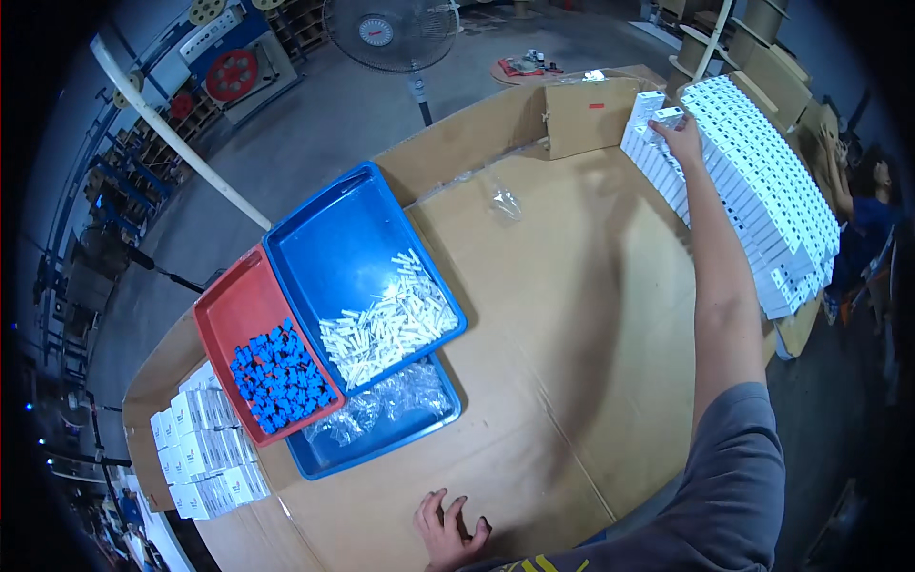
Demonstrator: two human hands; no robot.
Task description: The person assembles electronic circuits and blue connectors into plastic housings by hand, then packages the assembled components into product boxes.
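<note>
My right arm stretches to the far right, where my right hand [681, 141] is closed on a small white box [669, 115]. That box sits at the far left end of a large block of stacked white boxes [753, 167]; whether it is lifted off the boxes below, I cannot tell. Close to the near edge of the cardboard-covered table [534, 381], my left hand [448, 534] hangs with its fingers curled but apart, holding nothing. Left of the middle, a blue tray [315, 224] holds many small white plastic pieces [391, 324].
A red tray [238, 296] with small blue parts [281, 377] adjoins the blue tray. Partly beneath both, another blue tray [334, 462] contains clear plastic bags [391, 400]. White boxes [205, 443] stand stacked at left. Cardboard walls [477, 124] edge the table; a fan [391, 33] stands beyond.
</note>
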